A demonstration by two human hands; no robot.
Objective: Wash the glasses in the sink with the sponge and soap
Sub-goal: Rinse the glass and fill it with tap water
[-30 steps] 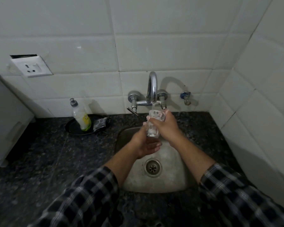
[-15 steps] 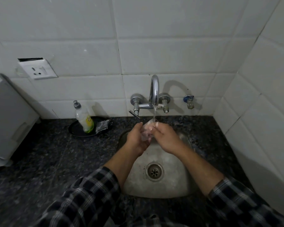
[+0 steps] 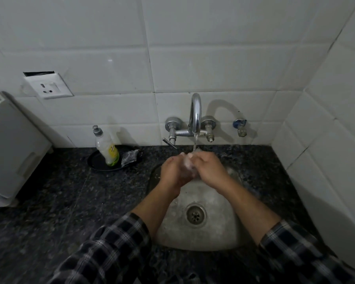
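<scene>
The left hand (image 3: 172, 171) and right hand (image 3: 208, 167) both curl round a blurred glass (image 3: 188, 163) under the tap (image 3: 195, 115) stream, over the sink (image 3: 213, 238)'s far end. Far left, a black tray (image 3: 94, 162) holds the soap bottle (image 3: 107, 148) and sponge (image 3: 129, 157).

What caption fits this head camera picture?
Left hand and right hand hold a glass under the running tap above the sink.

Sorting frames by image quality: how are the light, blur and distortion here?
Head view: dim, grey light; the faucet throws a curved shadow onto the tiles to its right. Head view: the glass between left hand and right hand is a soapy blur. Head view: tile lines bow near the edges.
</scene>
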